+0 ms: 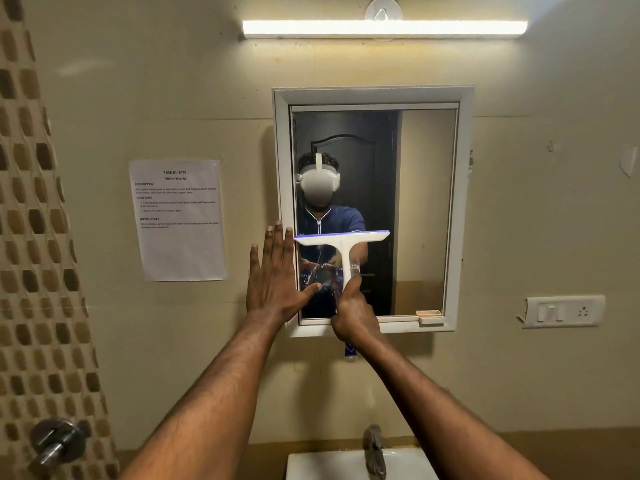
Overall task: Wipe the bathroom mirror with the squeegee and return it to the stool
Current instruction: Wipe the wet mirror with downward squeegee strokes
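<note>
Your right hand (353,311) hid the lower handle of the squeegee (343,244); only its tip showed below the wrist. That hand was closed round the handle, blade level against the mirror (426,209), left of centre. Your left hand (273,275) lay flat and open, fingers spread, over the mirror's left frame, holding nothing

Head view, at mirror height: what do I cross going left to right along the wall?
Patterned tile strip → task sheet → left hand → squeegee on the mirror → switch plate.
</note>
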